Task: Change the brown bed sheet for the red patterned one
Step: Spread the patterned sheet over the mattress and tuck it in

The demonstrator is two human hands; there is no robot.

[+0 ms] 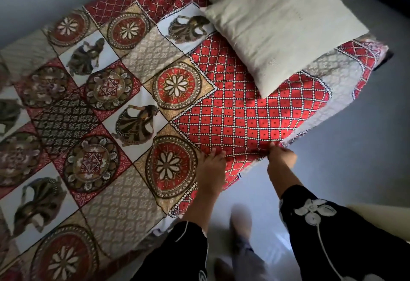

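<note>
Bedroom: L hand [210, 169] presses red sheet [244, 114], R hand [281, 158] pinches it.

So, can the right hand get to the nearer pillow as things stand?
Probably yes: only flat red patterned sheet lies between the right hand and the nearer pillow. Its grip pinches the sheet's edge, though, so it would have to let go first.
</note>
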